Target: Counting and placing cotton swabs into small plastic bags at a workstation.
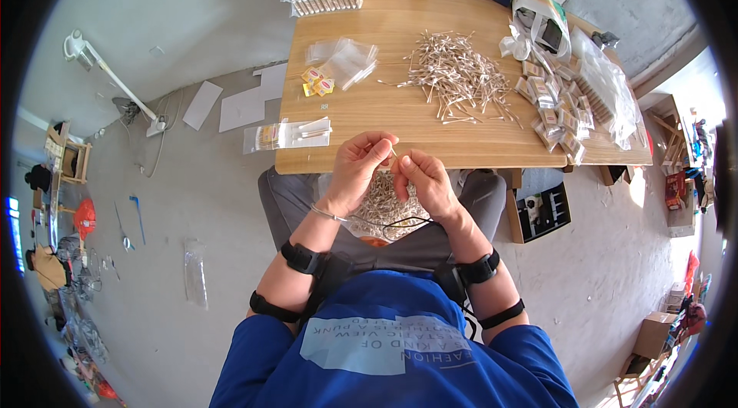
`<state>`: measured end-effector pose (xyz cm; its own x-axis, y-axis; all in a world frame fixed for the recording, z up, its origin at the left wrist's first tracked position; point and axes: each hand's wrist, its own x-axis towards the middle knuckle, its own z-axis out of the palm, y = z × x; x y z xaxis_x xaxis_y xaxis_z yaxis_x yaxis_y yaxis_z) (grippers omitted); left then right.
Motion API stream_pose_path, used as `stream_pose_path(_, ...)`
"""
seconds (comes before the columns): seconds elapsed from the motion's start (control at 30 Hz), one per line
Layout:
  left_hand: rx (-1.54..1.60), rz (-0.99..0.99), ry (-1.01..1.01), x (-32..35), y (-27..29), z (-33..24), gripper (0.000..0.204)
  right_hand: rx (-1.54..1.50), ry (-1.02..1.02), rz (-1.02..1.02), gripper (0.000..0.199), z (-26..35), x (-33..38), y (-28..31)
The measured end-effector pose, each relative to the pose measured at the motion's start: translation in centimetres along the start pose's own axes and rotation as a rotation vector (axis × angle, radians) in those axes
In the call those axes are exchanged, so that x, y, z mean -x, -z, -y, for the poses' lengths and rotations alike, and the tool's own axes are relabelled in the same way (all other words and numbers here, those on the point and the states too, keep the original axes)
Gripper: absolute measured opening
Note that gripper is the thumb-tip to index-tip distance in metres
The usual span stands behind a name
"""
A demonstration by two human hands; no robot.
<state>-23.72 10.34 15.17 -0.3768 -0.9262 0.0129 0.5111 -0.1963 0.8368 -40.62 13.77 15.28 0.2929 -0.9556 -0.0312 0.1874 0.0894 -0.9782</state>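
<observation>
The cotton swabs (390,153) you hold sit pinched between your two hands just at the near edge of the wooden table (369,112), thin pale sticks with soft white tips; how many you hold is too small to tell. Judge them as almost weightless, stiff only along the stick and easy to snap or bend, so grip the shaft with fingertips rather than squeezing the fluffy ends. Your left hand (360,166) has its fingers curled closed around the sticks, and your right hand (421,177) closes thumb and forefinger on them from the other side. Below the table edge, a loose heap of swabs (388,204) rests in your lap. Further onto the table, a larger scattered pile of swabs (460,77) spreads over the smooth wood grain. Left of that pile lie slippery clear plastic bags (346,58) and small yellow packets (317,81); at the table's right end, filled packs (557,112) lie stacked.
</observation>
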Motion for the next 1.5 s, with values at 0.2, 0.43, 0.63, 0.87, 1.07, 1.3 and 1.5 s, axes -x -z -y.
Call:
stream_pose_path(0.2,-0.011,-0.166,-0.085,-0.2,-0.1,0.2,0.019,-0.077,0.023,-0.053,0.054,0.2,0.1,-0.1)
stream_pose_path(0.43,0.116,-0.234,-0.165,-0.3,0.8,0.6,0.015,-0.159,0.01,-0.148,0.042,-0.1,0.2,0.3)
stream_pose_path(0.63,0.09,-0.277,-0.128,0.0,0.4,1.0,0.016,-0.027,0.099,-0.18,0.024,-1.3,-0.5,0.0)
stream_pose_path(0.87,-0.032,-0.327,-0.083,0.7,1.7,2.8,0.017,0.269,0.029,-0.243,0.016,-3.0,-0.9,0.4)
stream_pose_path(1.07,-0.349,-0.256,-0.016,1.7,4.6,3.9,0.018,0.443,-0.069,-0.198,0.021,-4.1,-1.5,0.3)
stream_pose_path(1.3,-1.18,-0.054,-0.167,2.5,6.1,2.3,0.011,0.752,0.047,-0.079,0.025,-6.9,-2.9,0.6)
stream_pose_path(1.5,-1.506,-0.14,-0.365,2.2,9.7,1.1,0.006,0.77,-0.121,-0.152,0.028,-6.8,-3.6,0.8)
